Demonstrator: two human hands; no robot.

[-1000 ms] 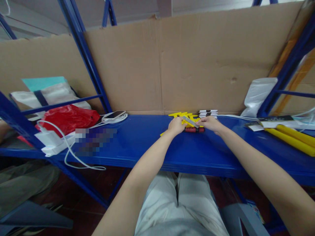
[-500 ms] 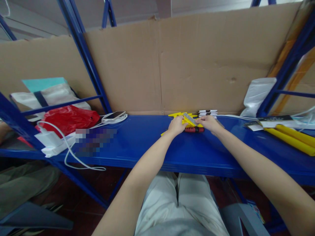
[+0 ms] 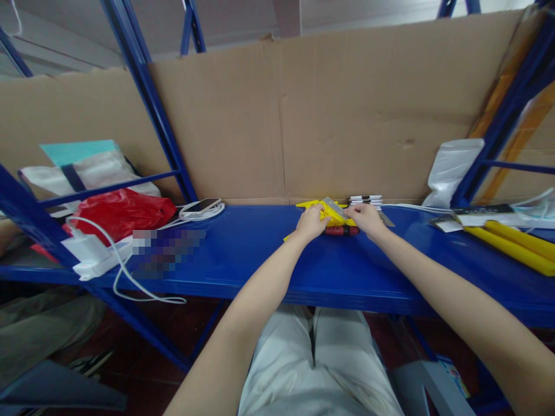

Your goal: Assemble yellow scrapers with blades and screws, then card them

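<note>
My left hand is closed around a yellow plastic piece near the back of the blue table. A flat grey metal strip lies slantwise along this piece. At the strip's right end, the fingers of my right hand are pinched together on it. More yellow plastic shows behind my left hand. Just below the held piece lies a dark red and black handle-like item. Behind my right hand sits a small stack of white and black items. Another grey metal piece pokes out beside my right wrist.
Yellow rolls lie at the right of the blue table. A phone rests on coiled white cable at left, near a red plastic bag and a white charger. Tall cardboard closes off the back.
Both hands stay almost in place on the yellow piece and metal strip. My right hand has shifted very slightly, showing more of the grey metal piece beside its wrist.
</note>
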